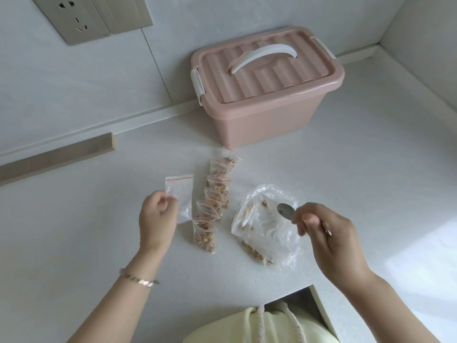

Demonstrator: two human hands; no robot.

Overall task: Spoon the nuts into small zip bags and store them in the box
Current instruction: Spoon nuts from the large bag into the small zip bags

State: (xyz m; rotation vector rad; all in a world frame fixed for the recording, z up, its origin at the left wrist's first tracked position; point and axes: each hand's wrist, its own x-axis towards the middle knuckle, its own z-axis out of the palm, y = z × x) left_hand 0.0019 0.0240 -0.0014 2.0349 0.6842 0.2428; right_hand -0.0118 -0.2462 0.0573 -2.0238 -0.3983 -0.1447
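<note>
Head view, looking down on white counter point(346, 169).

Left hand point(157, 219): fingers curled, pinching left edge of empty zip bag point(181, 194). Bag clear, red seal line at top, lifted or lying flat on the counter: cannot tell. Bracelet point(139, 280) on left wrist.

Right hand point(326, 233): fingers closed around handle of metal spoon point(286, 211). Bowl of spoon over the open mouth of big clear bag point(267, 229). Spoon bowl appears empty; hard to tell for certain.

Big bag: crumpled, lying on counter between the two hands, right of the filled bags. Nuts point(254, 252) mostly gathered at its near lower edge, a few more along the left side and near the top.

Filled zip bags point(212, 199): a row of about six, overlapping one another, running from near the left hand back toward the box. Each with nuts inside; several mouths look open, sealing not clear.

Box point(267, 87): pink, lid on, white handle point(263, 55) lying flat on lid, white latches at both ends. Standing at back of counter against wall, well beyond the row of bags. No bags seen on the lid.

Wall socket point(74, 18) at upper left. Wooden strip point(57, 159) along wall at left. Pale fabric with white cords at bottom edge point(272, 323).
</note>
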